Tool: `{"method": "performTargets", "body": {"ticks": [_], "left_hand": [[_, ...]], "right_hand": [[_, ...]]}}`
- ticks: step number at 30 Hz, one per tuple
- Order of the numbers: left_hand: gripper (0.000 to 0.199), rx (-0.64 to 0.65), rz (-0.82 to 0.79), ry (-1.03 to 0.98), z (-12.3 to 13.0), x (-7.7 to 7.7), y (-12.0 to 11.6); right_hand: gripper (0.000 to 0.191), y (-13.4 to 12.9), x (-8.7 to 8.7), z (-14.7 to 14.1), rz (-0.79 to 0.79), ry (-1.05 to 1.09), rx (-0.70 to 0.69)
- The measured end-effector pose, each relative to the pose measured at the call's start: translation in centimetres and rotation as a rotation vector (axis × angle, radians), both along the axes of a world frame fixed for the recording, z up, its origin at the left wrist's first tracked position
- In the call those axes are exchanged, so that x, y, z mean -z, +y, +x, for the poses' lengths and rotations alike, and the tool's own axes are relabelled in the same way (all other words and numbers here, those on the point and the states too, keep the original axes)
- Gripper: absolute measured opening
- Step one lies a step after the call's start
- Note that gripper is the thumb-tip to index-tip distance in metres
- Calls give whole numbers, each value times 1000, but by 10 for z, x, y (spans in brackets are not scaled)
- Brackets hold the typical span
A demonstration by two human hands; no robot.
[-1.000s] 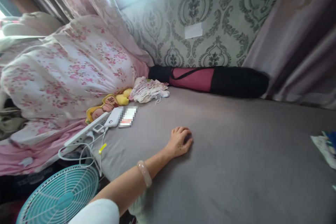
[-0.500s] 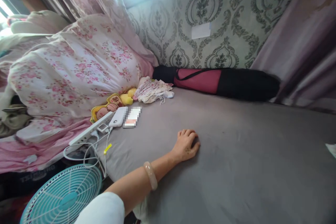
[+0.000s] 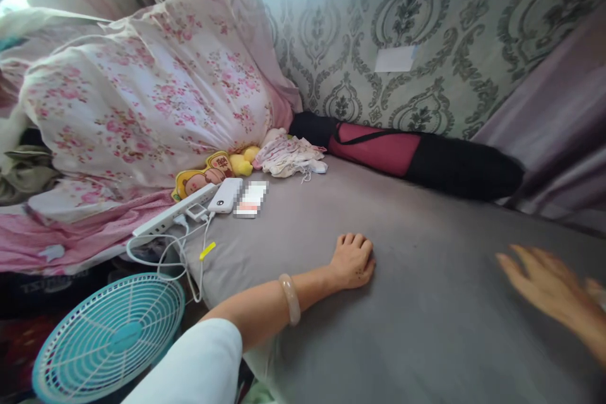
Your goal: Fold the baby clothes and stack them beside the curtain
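Observation:
My left hand point(image 3: 353, 261) rests on the grey bed sheet point(image 3: 303, 227), knuckles up, with its fingers curled in and no object showing in it. A pale bangle point(image 3: 290, 300) sits on the left forearm. Over the right side of the bed, my right hand point(image 3: 544, 281) is spread, its fingers stretched out and slightly blurred. It holds nothing; whether it touches the sheet I cannot tell.
A long black and red bag point(image 3: 374, 148) lies along the wall. Left are a phone with a blurred screen point(image 3: 252, 199), a white power bank point(image 3: 226, 196), a power strip point(image 3: 173, 211), crumpled cloth point(image 3: 291, 158), a yellow plush point(image 3: 203, 178) and a turquoise fan point(image 3: 113, 334).
My right hand has come into view from the right, fingers spread. My left hand stays on the sheet, its thumb now drawn closer to the fingers. The view has turned slightly left.

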State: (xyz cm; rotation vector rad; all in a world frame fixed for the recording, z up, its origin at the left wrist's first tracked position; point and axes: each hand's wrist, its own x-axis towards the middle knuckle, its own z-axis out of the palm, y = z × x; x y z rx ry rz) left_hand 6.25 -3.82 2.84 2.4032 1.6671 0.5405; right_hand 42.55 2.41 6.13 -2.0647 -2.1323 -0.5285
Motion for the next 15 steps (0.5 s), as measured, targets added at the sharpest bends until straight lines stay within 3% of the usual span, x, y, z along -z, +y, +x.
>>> {"method": "performTargets", "body": {"ticks": [3, 7, 11, 15], "left_hand": [[27, 95, -83, -25, -11, -7, 11], [21, 264, -199, -195, -45, -15, 35], [26, 28, -199, -312, -93, -18, 54], [27, -198, -175, -271, -142, -21, 73]], "right_hand": [[68, 17, 35, -64, -267, 135, -50], [70, 18, 61, -124, -340, 192, -179], [68, 15, 68, -140, -276, 174, -193], [68, 13, 69, -141, -242, 164, -189]]}}
